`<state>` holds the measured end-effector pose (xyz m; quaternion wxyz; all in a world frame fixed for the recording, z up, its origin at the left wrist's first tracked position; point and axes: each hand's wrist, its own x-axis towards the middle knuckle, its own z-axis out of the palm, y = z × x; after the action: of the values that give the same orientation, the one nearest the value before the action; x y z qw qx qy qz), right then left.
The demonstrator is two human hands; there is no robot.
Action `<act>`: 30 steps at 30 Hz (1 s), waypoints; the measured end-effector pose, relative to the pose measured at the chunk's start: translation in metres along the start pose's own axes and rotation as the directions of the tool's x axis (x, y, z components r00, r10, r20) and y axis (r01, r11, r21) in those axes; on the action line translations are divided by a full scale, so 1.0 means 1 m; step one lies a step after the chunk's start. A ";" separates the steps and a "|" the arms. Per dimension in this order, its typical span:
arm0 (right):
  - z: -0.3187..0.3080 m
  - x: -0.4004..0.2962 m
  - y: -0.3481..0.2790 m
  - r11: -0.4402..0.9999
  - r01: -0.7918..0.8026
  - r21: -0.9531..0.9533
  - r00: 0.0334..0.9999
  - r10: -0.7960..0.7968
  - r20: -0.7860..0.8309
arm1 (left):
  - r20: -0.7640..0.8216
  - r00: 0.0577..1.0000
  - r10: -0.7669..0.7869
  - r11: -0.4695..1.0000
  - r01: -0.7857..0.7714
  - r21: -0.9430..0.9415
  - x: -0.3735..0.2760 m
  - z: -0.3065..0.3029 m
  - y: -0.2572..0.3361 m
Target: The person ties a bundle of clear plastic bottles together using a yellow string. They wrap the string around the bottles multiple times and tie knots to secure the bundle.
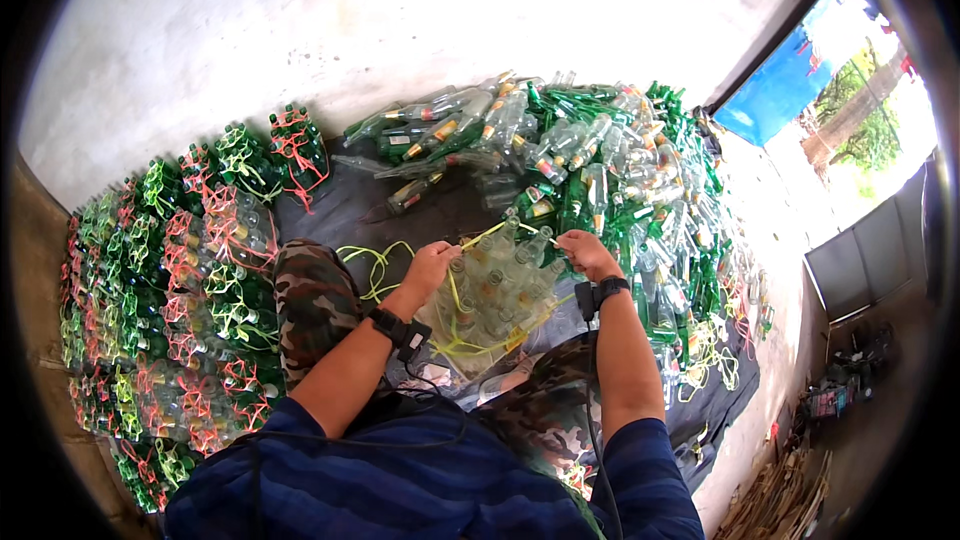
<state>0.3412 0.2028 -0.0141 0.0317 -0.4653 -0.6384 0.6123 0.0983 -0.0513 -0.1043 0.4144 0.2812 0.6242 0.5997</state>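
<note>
Between my knees stands a cluster of clear glass bottles (499, 281), packed upright with their necks towards me. Yellow-green plastic cord (454, 289) runs around the cluster. Its upper stretch passes behind some of the necks, from one hand to the other. My left hand (433, 267) pinches the cord at the cluster's left side. At the right side my right hand (589, 253) grips the pale end of the cord between thumb and fingers. A loose loop of the same cord (379, 270) trails on the dark sheet left of my left hand.
Rows of bottle bundles tied with red and yellow-green cord (180, 292) fill the left. A heap of loose green and clear bottles (600, 142) lies ahead and right on a dark sheet (330, 202). More loose cord (705, 364) lies at right, near a doorway (855, 105).
</note>
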 end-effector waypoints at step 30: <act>0.192 -0.158 0.096 0.731 0.370 0.573 0.903 -0.138 -0.408 | 0.220 0.940 0.260 0.895 -0.320 0.311 -0.109 0.006 0.033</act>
<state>0.3662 -0.0591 -0.0563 0.3815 -0.4311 -0.4353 0.6922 0.1531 -0.1366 -0.0519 0.3172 0.4900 0.6313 0.5106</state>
